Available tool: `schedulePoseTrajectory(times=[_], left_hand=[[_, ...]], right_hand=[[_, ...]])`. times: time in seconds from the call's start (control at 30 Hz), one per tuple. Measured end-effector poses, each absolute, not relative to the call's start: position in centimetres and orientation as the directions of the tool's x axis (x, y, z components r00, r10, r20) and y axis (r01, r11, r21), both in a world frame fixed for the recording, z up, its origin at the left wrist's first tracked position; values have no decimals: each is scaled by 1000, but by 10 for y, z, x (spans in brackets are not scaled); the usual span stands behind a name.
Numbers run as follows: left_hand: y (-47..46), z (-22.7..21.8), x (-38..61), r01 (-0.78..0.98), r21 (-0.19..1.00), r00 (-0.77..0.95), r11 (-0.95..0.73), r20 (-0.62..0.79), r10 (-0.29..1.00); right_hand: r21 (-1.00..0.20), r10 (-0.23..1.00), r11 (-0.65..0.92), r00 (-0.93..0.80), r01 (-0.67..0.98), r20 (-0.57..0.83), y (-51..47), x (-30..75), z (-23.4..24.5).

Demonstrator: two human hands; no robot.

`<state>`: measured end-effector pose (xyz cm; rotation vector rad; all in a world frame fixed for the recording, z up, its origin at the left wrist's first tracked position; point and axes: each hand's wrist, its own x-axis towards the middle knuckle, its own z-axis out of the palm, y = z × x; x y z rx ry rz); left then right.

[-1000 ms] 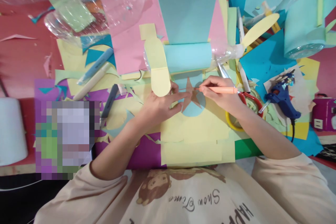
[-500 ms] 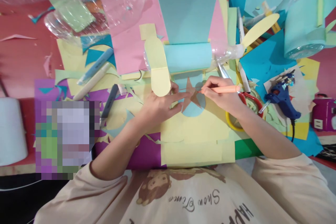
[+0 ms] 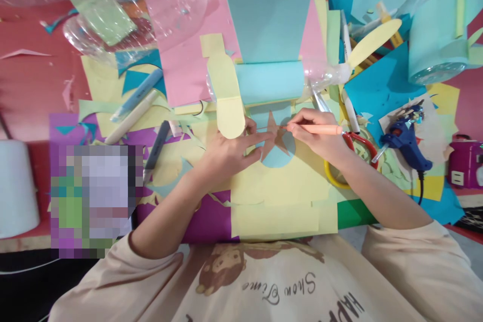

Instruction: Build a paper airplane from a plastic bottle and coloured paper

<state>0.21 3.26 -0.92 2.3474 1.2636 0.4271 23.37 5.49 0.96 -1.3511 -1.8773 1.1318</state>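
Note:
My right hand (image 3: 315, 133) grips an orange marker (image 3: 325, 129), its tip on the upper right part of an orange-brown star (image 3: 278, 147). The star lies on a light blue paper piece (image 3: 277, 162) with a rounded lower edge. Flat on that piece, the stretched index finger of my left hand (image 3: 234, 148) reaches the star's left side, with the thumb apart below. Just beyond my hands lies a plastic bottle wrapped in light blue paper (image 3: 269, 80). A yellow rounded paper strip (image 3: 230, 105) overlaps its left end and partly covers my left fingers.
Beside my right forearm are scissors with red and yellow handles (image 3: 337, 176) and a blue glue gun (image 3: 407, 143). Several markers (image 3: 138, 94) and paper scraps lie at left. A paper-wrapped bottle (image 3: 437, 35) stands back right; clear bottles (image 3: 177, 5) lie back left.
The marker's tip has shifted slightly left and up across the star, and my right hand with it. My left hand stays almost still on the paper.

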Motion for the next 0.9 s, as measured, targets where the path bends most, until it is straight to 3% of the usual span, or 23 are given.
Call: schedulePoseTrajectory(times=[0.33, 0.57, 0.9], left_hand=[[31, -8, 4, 708, 506, 524, -493, 92, 847], [32, -6, 2, 712, 492, 552, -502, 51, 832], [27, 0, 4, 728, 419, 561, -543, 90, 823]], right_hand=[[-875, 942, 141, -335, 463, -25, 55, 233, 10], [-939, 975, 158, -197, 305, 100, 50, 233, 13], [-906, 954, 96, -297, 413, -34, 42, 246, 23]])
